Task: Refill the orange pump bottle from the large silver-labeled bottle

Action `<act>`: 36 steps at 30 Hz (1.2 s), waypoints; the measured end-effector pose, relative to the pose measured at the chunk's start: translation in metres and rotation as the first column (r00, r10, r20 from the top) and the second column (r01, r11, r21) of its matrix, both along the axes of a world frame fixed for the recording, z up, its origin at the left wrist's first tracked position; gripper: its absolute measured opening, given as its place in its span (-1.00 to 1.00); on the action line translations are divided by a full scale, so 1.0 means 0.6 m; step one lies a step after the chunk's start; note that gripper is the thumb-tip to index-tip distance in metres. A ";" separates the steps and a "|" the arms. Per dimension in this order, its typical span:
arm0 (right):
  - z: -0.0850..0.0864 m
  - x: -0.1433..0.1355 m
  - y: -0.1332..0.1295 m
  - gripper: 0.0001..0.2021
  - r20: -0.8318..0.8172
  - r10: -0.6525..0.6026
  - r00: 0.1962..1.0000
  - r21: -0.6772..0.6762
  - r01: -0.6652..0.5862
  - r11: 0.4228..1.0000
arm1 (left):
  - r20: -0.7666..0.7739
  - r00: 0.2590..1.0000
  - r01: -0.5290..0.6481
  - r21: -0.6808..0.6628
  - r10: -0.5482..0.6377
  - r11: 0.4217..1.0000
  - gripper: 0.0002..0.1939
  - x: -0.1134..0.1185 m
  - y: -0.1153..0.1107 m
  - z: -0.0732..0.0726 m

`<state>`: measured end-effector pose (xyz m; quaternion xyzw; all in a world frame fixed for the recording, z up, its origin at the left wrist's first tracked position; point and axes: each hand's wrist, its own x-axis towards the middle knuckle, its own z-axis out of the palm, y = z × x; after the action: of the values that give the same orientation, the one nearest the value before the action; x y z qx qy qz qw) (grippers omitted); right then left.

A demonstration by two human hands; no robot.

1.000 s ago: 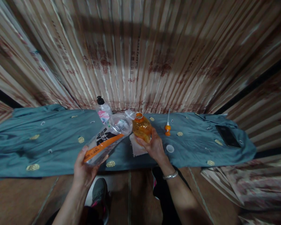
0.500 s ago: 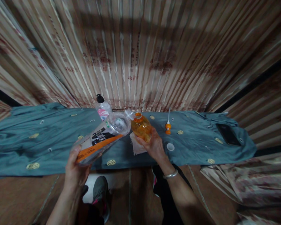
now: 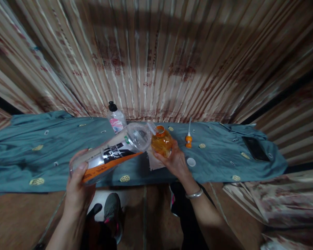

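Observation:
My left hand (image 3: pixel 79 180) grips the base of a large clear plastic bottle (image 3: pixel 114 152) with a black and orange label. It is tipped to the right, its neck by the open mouth of an amber bottle (image 3: pixel 161 143). Around that amber bottle my right hand (image 3: pixel 173 158) is closed, holding it slightly tilted. Whether liquid runs between the two mouths I cannot make out. An orange pump top (image 3: pixel 188 140) with a pale tube lies right of the amber bottle. Nearer me is a small white cap (image 3: pixel 191 162). A pale cloth (image 3: pixel 155 164) is partly hidden under my right hand.
A clear bottle with a black top and pink label (image 3: pixel 117 119) stands at the back. On the right of the teal cloth-covered surface (image 3: pixel 214 159) lies a dark phone (image 3: pixel 255 148). A patterned curtain (image 3: pixel 146 69) hangs behind.
The large bottle has tipped closer to level, its neck shifting right. The amber bottle and my right hand have moved slightly right with it.

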<state>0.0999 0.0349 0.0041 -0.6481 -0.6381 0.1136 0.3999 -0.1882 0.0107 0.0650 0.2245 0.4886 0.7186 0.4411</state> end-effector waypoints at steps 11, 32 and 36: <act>-0.008 0.008 0.003 -0.30 -0.007 -0.003 1.000 0.051 0.003 0.999 | -0.037 0.999 0.035 0.042 -0.033 0.999 -0.39 0.011 -0.009 0.009; -0.037 0.015 0.022 -0.21 0.085 -0.065 0.994 0.203 0.047 0.978 | -0.092 0.996 0.019 0.044 -0.014 0.999 -0.36 0.009 -0.019 0.011; -0.038 0.015 0.018 -0.21 0.084 -0.077 0.993 0.174 0.062 0.983 | -0.132 0.991 0.009 0.035 -0.004 0.999 -0.35 0.005 -0.022 0.007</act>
<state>0.1089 0.0457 -0.0187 -0.6378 -0.6398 0.0148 0.4286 -0.1853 -0.0024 0.0693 0.2810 0.5031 0.7094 0.4059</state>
